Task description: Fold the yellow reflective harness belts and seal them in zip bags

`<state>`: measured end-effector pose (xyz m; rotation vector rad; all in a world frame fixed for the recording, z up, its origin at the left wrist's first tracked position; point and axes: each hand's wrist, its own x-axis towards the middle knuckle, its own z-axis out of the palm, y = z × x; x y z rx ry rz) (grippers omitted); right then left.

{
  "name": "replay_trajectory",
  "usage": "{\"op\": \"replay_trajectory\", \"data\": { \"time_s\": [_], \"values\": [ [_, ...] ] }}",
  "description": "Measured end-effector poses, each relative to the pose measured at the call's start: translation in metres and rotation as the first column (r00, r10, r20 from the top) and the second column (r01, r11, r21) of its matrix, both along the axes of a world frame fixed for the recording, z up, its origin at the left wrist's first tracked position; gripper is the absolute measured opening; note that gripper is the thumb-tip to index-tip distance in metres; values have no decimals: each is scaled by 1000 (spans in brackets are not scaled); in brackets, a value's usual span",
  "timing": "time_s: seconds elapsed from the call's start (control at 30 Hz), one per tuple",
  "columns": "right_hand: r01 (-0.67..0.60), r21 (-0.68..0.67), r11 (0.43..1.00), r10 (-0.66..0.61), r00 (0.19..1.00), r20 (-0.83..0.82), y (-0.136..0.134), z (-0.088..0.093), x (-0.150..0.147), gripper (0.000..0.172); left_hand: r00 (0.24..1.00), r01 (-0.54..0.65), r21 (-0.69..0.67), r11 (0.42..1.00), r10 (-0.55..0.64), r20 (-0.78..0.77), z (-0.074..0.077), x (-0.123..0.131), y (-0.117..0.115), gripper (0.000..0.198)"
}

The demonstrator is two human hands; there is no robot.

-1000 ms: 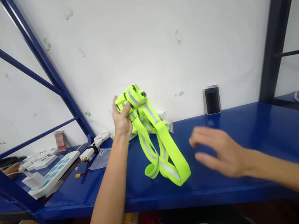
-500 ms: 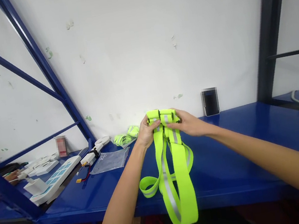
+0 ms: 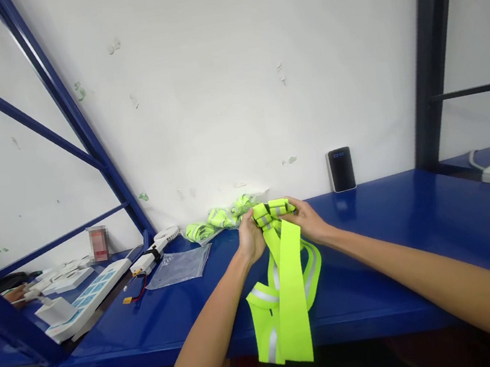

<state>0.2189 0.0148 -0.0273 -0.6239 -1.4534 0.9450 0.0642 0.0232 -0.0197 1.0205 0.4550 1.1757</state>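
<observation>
A neon-yellow reflective strap harness (image 3: 293, 292) with silver stripes hangs between my hands, its upper part bunched in folds. My left hand (image 3: 251, 237) grips the bunched folds from the left. On the other side, my right hand (image 3: 302, 219) pinches the same folds, with its thumb in front. Long loops drop from there over the front edge of the blue table (image 3: 374, 262). Behind my left hand, several bundles of similar neon strap (image 3: 221, 217) lie in clear plastic against the wall.
A flat clear plastic bag (image 3: 179, 265) lies left of my forearm, beside a white device with wires (image 3: 145, 261). Further left are a power strip (image 3: 90, 299), a blue post (image 3: 13, 319) and another person's hand (image 3: 14, 295). A black clock-like device (image 3: 341, 170) stands by the wall.
Both hands have lowered slightly with the harness. Its hanging loops have swung and twisted, with the left small loop drawn in. More bagged bundles show behind my left hand.
</observation>
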Motion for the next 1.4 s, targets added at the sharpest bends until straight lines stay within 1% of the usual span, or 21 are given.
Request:
{"op": "replay_trajectory", "data": {
  "time_s": [0.1, 0.17, 0.23, 0.3, 0.37, 0.43, 0.5, 0.57, 0.63, 0.67, 0.73, 0.8, 0.87, 0.93, 1.0, 1.07, 1.13, 1.2, 1.27, 1.33, 1.4],
  "values": [
    [13, -36, 999, -14, 1000, -24, 1, 0, 1, 29, 996, -37, 19, 999, 38, -75, -3, 1, 1, 46],
    [-10, -78, 997, 6, 999, -53, 0, 2, 3, 27, 991, -14, 0, 1000, 14, -137, -6, -1, 4, 45],
    [-104, -125, 987, 90, 990, -111, -2, 4, 5, 25, 988, 6, -13, 1000, -8, -153, -8, -5, 7, 41],
    [-197, -148, 969, 170, 969, -180, -5, 8, 6, 21, 992, -10, -2, 1000, 10, -125, -10, -8, 9, 41],
    [-208, -160, 965, 173, 963, -206, -8, 11, 7, 20, 993, -49, 11, 999, 50, -103, -9, -11, 10, 48],
    [-176, -192, 966, 139, 972, -188, -12, 14, 7, 24, 993, -64, 44, 997, 68, -96, -7, -13, 8, 53],
    [-153, -218, 964, 112, 975, -189, -14, 14, 5, 37, 995, -48, 118, 992, 57, -77, -5, -14, 6, 51],
    [-90, -203, 975, 49, 978, -201, -14, 11, 2, 49, 998, -19, 174, 985, 30, -61, -5, -12, 3, 44],
    [65, -124, 990, -84, 985, -151, -12, 5, -2, 51, 999, 2, 175, 985, 6, -49, -6, -9, 0, 41],
    [158, -68, 985, -164, 982, -98, -10, 2, -3, 50, 999, 12, 162, 987, -5, -41, -7, -6, -1, 42],
    [312, 47, 949, -312, 950, 7, -8, -3, -4, 47, 999, 37, 130, 991, -35, -22, -9, -2, -3, 46],
    [368, 106, 924, -377, 923, 76, -7, -6, -3, 50, 998, 59, 109, 992, -59, 0, -10, 3, -6, 50],
    [336, 97, 937, -348, 927, 139, -9, -5, 0, 56, 996, 90, 110, 990, -92, 9, -10, 5, -8, 50],
    [268, 64, 961, -275, 939, 206, -10, -5, 3, 64, 993, 113, 120, 986, -115, 7, -9, 6, -8, 49],
    [199, 11, 980, -195, 950, 244, -12, -4, 5, 71, 995, 102, 126, 987, -103, 4, -9, 6, -7, 49],
    [134, -86, 987, -114, 971, 212, -12, -3, 6, 78, 999, 46, 130, 990, -48, 10, -9, 4, -4, 49],
    [69, -241, 968, -52, 996, 77, -11, -1, 4, 81, 1000, -13, 146, 989, 11, 15, -10, 1, 1, 50],
    [-31, -393, 919, -5, 996, -91, -11, 2, 1, 69, 999, -37, 173, 984, 37, 6, -12, -3, 5, 52],
    [-125, -475, 871, 31, 979, -201, -13, 4, -2, 44, 999, -30, 195, 980, 34, -19, -14, -6, 8, 53],
    [-172, -490, 855, 49, 966, -254, -15, 4, -6, 28, 998, 1, 205, 979, 12, -63, -17, -8, 10, 54],
    [-185, -461, 868, 31, 947, -321, -16, 3, -9, 26, 993, 16, 224, 974, 11, -120, -21, -8, 12, 56]
  ]
}}
